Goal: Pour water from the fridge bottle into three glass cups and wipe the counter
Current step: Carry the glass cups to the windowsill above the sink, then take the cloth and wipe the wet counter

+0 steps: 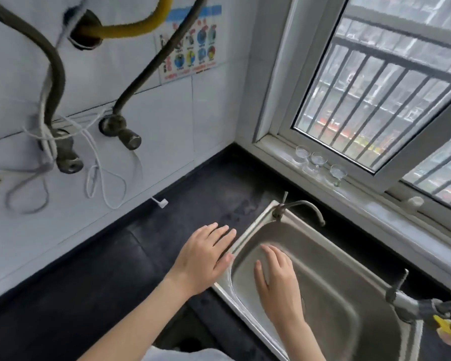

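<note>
Soft daylight from window (375,100) at right, even and fairly bright, dark counter (89,269) underexposed, faint sheen on steel sink (336,295), motion blur throughout, wide-angle bending at edges, hoses (55,74) top left smeared

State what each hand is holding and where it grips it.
Nothing is held. The left hand is open with straight fingers over the dark counter by the sink rim; the right hand is open over the basin.

The three glass cups (317,164) on the far sill are too small and blurred to tell whether they hold water. The wall poster (190,52) print is unreadable. A fitting (427,311) at the right edge is cut off, and both forearms leave the near edge
</note>
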The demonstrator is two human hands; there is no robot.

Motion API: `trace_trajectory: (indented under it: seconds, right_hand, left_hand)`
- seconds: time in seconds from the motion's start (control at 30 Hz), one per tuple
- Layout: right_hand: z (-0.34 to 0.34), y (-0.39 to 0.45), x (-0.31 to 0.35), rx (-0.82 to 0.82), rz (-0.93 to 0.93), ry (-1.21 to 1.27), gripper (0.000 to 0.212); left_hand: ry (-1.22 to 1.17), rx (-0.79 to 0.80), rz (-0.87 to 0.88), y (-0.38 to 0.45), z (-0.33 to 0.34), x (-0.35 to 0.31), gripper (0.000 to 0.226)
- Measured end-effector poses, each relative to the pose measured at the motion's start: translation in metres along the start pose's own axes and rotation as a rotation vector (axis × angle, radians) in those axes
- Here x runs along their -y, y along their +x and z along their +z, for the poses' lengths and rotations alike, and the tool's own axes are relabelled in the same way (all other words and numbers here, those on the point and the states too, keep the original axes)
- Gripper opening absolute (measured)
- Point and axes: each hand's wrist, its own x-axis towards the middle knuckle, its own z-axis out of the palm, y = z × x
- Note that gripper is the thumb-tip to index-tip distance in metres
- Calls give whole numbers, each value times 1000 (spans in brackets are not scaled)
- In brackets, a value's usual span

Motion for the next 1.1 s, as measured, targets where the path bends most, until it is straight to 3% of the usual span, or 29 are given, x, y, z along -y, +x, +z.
trace_trajectory:
  seconds: [0.33,0.57,1.1]
  right_hand:
    - [50,-29,33,276,-142,61,35]
    - [69,-17,84,333,-385,122,36]
    - [79,-90,215,406,-671,210,36]
  left_hand:
    - [71,-37,-384,-125,-5,16,47]
    - [123,-144,-604,-168,-34,25,49]
    - [194,-381,-801,-306,-98,14,43]
